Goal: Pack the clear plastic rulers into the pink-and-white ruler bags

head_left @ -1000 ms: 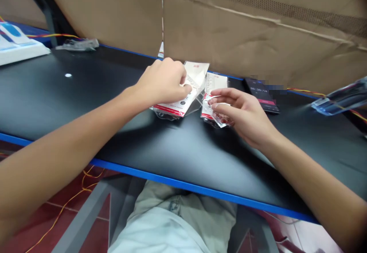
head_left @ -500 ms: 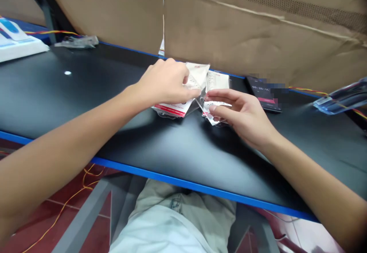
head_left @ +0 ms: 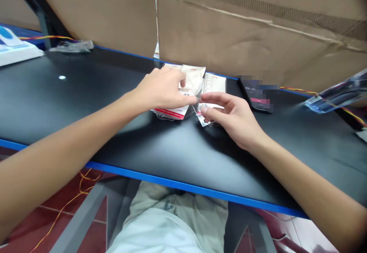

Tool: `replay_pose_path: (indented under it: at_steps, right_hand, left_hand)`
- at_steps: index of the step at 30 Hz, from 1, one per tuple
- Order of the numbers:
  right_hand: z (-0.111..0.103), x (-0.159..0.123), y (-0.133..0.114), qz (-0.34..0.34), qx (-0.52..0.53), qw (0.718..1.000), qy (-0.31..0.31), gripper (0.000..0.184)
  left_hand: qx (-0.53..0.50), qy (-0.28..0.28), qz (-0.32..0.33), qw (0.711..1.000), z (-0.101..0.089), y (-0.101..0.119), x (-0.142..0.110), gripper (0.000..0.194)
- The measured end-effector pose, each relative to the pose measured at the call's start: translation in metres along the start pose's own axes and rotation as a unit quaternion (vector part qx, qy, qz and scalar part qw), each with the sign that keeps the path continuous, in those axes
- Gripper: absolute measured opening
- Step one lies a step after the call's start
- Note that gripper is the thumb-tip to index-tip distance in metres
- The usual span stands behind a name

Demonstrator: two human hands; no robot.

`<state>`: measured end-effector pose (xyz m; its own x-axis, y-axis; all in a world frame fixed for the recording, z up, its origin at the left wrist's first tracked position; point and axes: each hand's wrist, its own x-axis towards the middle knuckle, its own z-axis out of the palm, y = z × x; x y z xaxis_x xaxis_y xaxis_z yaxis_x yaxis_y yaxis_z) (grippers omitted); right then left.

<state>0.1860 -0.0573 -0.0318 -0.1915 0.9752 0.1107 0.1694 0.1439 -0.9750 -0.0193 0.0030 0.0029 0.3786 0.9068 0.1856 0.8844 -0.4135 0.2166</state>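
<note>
Packets (head_left: 215,84), lengthwise toward cardboard (head_left: 235,44), beneath hands (head_left: 163,88)

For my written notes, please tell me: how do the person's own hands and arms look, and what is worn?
Left hand and right hand are bare, without gloves; no ring shows, though parts are hidden. No sleeve, watch or marking shows on the forearms. Lower down, a pale shirt and beige trousers are visible.
</note>
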Motion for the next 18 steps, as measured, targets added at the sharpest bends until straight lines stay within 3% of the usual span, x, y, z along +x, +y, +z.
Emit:
replay_pose_path:
  at_steps: [5,18]
  right_hand:
    - [0.0034,-0.0027,0.0009,0.013,0.020,1.000,-0.010,0.037]
    - [0.0082,-0.0013,0.0021,0.039,-0.037,0.998,0.040,0.039]
  left_hand:
    - [0.003,0.014,0.003,1.000,0.0019,-0.0008,-0.0002,0.052]
    - [-0.022,0.032,0.024,0.999,-0.0004,-0.0038,-0.0037,0.043]
